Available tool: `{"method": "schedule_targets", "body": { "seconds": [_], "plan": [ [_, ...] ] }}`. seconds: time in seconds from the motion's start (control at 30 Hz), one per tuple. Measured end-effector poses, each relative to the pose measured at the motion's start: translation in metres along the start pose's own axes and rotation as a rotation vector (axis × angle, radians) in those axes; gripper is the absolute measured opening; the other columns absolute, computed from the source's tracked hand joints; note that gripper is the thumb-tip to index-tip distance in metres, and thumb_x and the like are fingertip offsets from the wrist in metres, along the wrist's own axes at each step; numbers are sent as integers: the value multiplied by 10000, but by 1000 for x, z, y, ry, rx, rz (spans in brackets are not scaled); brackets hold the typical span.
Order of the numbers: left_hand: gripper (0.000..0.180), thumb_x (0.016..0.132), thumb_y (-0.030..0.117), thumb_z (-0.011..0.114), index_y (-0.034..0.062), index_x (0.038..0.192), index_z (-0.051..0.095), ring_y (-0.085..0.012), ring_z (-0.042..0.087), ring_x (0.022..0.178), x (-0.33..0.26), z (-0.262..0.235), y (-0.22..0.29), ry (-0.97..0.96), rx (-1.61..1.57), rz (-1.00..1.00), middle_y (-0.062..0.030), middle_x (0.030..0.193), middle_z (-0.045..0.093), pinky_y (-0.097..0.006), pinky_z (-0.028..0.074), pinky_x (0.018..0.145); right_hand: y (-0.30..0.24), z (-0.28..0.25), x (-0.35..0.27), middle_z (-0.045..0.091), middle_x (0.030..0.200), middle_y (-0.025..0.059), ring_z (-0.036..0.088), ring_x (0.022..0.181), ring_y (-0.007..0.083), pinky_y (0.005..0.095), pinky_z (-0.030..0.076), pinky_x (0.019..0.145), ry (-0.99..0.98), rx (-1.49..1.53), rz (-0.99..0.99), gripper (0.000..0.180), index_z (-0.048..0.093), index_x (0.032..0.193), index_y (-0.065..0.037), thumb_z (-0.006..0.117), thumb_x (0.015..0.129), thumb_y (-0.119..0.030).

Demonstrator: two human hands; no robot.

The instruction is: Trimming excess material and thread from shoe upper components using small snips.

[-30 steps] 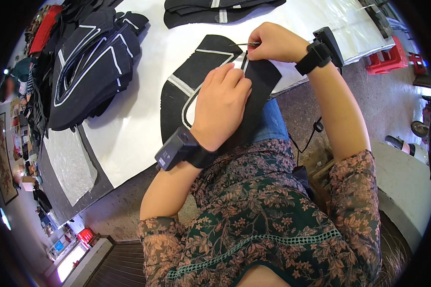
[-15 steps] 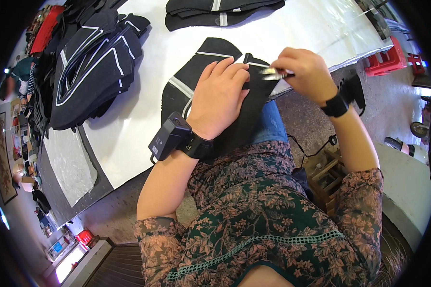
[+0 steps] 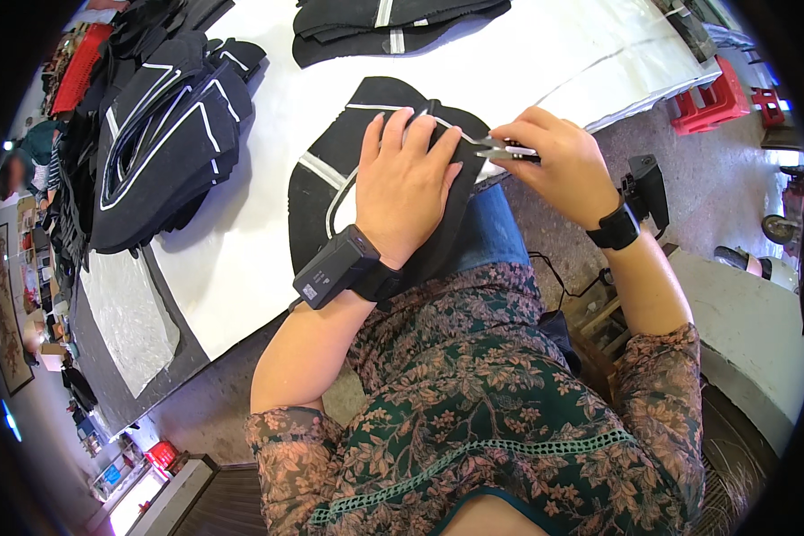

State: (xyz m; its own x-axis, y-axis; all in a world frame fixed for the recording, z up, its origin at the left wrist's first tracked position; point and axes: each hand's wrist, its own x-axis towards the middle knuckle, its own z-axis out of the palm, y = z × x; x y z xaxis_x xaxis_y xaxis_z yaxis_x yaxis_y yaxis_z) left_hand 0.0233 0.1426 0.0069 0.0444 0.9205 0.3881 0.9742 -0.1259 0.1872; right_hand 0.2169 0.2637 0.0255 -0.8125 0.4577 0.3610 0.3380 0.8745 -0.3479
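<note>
Black panel [image 3: 330,138] lies under the spread left grip [image 3: 404,189]; right grip [image 3: 565,168] clamps snips [image 3: 500,154].

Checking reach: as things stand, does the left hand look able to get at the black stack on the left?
Probably yes, once the left hand lifts off the black panel; only white table covering shows between that and the black stack.

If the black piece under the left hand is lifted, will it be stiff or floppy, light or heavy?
The black piece is probably light, since it looks thin. It may bend, given its matte, fabric-like surface. Rolling seems unlikely: it lies mostly flat under the left hand.
</note>
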Motion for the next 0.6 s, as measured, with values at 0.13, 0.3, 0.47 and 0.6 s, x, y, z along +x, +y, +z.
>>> {"method": "schedule_targets", "body": {
  "seconds": [0.13,0.3,0.47,0.6],
  "plan": [
    [401,867,206,739,121,1250,656,-327,508,1246,-1,0,0,7,28,-35,-99,1217,581,-472,385,1088,-4,7,-5,687,807,97,671,721,313,406,527,653,-69,174,271,317,652,984,-82,733,890,-374],
    [426,855,217,756,97,1250,650,-332,506,1252,2,-3,1,-20,2,-45,-115,1233,575,-451,406,1072,-8,12,-5,660,698,139,665,680,359,457,502,605,-126,49,376,408,580,908,-57,660,953,-455],
    [447,849,235,762,88,1256,651,-336,503,1259,2,-4,2,-29,-5,-37,-117,1251,578,-454,409,1071,-9,19,-3,656,695,151,661,676,373,469,501,601,-36,68,403,376,578,899,-58,654,962,-421],
    [475,845,277,768,90,1266,651,-345,500,1276,1,-5,4,-44,-7,-29,-123,1285,581,-463,402,1085,-9,24,-2,662,702,152,661,676,378,466,506,602,-19,73,402,363,589,890,-60,662,957,-410]
  ]
}}
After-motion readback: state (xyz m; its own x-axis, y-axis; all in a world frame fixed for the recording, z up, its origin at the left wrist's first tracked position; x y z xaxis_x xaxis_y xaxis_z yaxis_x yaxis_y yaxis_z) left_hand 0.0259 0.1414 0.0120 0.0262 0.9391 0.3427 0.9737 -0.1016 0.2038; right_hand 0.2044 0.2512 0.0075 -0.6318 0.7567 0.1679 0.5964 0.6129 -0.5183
